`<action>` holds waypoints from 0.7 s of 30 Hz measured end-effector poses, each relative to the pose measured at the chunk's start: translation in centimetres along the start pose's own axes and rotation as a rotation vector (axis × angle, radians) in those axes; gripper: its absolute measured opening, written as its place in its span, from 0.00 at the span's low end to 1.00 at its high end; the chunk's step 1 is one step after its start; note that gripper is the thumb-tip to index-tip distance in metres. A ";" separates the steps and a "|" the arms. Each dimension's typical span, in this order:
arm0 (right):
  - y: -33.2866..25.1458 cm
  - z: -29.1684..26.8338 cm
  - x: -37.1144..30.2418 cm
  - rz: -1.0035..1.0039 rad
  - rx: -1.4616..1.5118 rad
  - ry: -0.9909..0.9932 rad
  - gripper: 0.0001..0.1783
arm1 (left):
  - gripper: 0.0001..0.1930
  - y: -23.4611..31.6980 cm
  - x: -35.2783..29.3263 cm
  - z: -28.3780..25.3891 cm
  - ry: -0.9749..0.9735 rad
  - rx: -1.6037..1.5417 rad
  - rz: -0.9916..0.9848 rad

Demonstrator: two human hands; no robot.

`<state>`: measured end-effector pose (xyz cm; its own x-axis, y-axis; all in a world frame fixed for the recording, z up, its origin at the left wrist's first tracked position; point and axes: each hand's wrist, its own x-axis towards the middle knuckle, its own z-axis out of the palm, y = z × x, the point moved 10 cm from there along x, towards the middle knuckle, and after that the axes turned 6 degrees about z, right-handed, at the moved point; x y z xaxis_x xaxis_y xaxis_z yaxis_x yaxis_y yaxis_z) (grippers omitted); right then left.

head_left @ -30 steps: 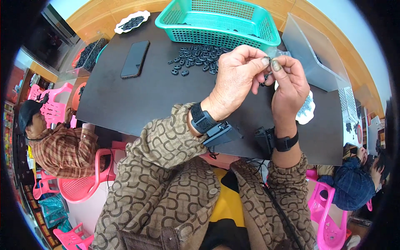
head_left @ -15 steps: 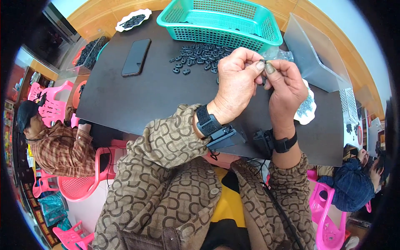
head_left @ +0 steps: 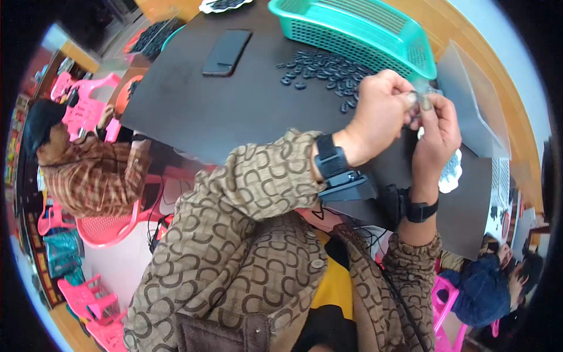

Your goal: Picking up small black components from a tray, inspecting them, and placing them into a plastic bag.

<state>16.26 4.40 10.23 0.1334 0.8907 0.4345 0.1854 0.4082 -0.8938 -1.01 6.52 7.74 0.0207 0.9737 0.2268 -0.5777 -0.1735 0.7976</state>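
Observation:
My left hand [head_left: 375, 117] and my right hand [head_left: 435, 132] meet fingertip to fingertip above the table's right side. Both are closed in a pinch, thumbs against fingers, on a small black piece [head_left: 417, 97]; fingers cover most of it, so its exact form is hidden. Left of my hands, a loose pile of small black oval pieces [head_left: 322, 70] lies on the dark table [head_left: 258, 111]; holes show in some of them. Partly behind my right hand and wrist is a white scalloped dish [head_left: 450, 186] holding many tiny greyish bits.
Behind the pile stands a green plastic basket [head_left: 346, 40]. A phone [head_left: 227, 53] lies to its left, and a white dish [head_left: 218, 6] of black pieces is at the far edge. A clear bin [head_left: 478, 108] stands at right. Other people sit left and right on pink chairs [head_left: 88, 94].
The whole view has shifted, with the table things now further right and the phone and basket higher. My hands keep their pinch together, their fingertips still meeting on the small piece.

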 end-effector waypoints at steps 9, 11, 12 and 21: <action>-3.0 6.1 -4.4 0.003 0.107 0.009 0.08 | 0.04 4.7 -3.2 -3.6 -0.012 -0.056 0.029; -3.2 7.2 -3.1 0.133 0.160 0.026 0.11 | 0.02 7.9 -1.5 -5.9 0.078 -0.116 0.033; -4.0 8.3 -2.8 0.129 0.157 0.013 0.11 | 0.02 10.1 -0.5 -8.7 0.165 -0.094 0.104; -2.1 34.8 -4.5 -0.199 -0.753 -0.604 0.11 | 0.13 26.5 0.1 -37.2 0.464 -0.347 0.422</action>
<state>-18.59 6.46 6.29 -0.4489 0.8572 0.2523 0.7500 0.5149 -0.4152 -46.70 7.50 8.15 -0.5663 0.8096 0.1546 -0.6877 -0.5675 0.4529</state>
